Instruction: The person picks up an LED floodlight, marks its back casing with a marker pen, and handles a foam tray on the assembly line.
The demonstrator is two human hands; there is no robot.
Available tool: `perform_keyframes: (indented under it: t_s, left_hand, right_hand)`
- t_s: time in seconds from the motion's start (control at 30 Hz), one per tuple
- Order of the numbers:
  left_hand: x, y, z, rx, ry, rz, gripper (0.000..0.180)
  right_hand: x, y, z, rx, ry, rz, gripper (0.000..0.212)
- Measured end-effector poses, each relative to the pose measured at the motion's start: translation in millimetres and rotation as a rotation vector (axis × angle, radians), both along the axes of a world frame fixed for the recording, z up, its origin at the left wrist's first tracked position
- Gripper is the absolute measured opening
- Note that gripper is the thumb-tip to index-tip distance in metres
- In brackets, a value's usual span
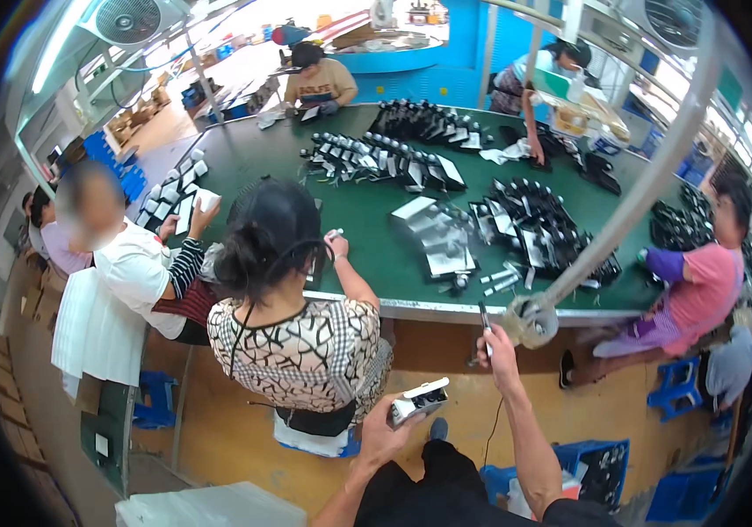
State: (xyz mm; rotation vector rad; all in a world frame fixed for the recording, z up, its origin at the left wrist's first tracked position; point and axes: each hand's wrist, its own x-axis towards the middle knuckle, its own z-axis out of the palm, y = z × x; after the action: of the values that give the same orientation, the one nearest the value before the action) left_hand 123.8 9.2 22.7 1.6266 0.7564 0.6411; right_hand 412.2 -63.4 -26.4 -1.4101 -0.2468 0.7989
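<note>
My left hand (382,437) is closed round a small white device (418,400) like an open case, with dark parts showing inside it. It is held above the floor, in front of my body. Farther forward and to the right, my right hand (502,358) grips a slim, dark, pen-like tool (484,318), its tip pointing up toward the table edge. The two hands are apart, and the tool does not touch the device. I cannot make out what kind of tool it is.
A long green table (354,279) carries piles of black-and-white parts (534,230). Seated close on my left is a person in a patterned top (297,351); others work around the table. A slanting pole (631,211) stands ahead right. Blue crates (609,457) sit low right.
</note>
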Motion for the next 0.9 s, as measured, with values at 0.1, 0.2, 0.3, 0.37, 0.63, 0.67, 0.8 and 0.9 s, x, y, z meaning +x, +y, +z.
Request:
perform_keyframes:
  t_s: [0.1, 0.2, 0.3, 0.37, 0.63, 0.67, 0.8, 0.9]
  left_hand:
    - [18.1, 21.7, 7.8, -0.056, -0.007, 0.011, 0.038]
    - [40.9, 43.0, -4.5, -0.038, 0.046, 0.068, 0.038]
    - [64.2, 73.3, -10.5, -0.132, 0.094, 0.082, 0.039]
    - [80.3, 93.9, -7.8, -0.049, 0.099, 0.099, 0.040]
    - [122.0, 154.7, 16.7, 0.136, 0.066, 0.128, 0.045]
    - [126.4, 157.8, 22.6, 0.115, 0.070, 0.126, 0.045]
    - [148.7, 180.6, 24.2, 0.116, 0.062, 0.181, 0.043]
    - [168.6, 201.6, 20.0, 0.152, 0.068, 0.230, 0.041]
  right_hand:
    - [39.2, 60.3, -4.9, 0.012, -0.025, 0.127, 0.038]
    - [67.9, 122.6, -17.8, -0.042, 0.056, 0.135, 0.033]
    - [92.5, 173.0, -43.1, -0.109, 0.150, 0.240, 0.032]
    - [106.5, 208.7, -56.6, -0.131, 0.137, 0.248, 0.031]
    - [164.8, 372.9, 1.7, 0.045, -0.125, 0.252, 0.041]
    - [175.0, 389.9, 4.0, 0.025, -0.078, 0.258, 0.035]
    - [211.9, 477.6, 8.9, 0.014, -0.003, 0.324, 0.029]
    - [240.8, 555.2, 9.4, 0.031, 0.109, 0.337, 0.029]
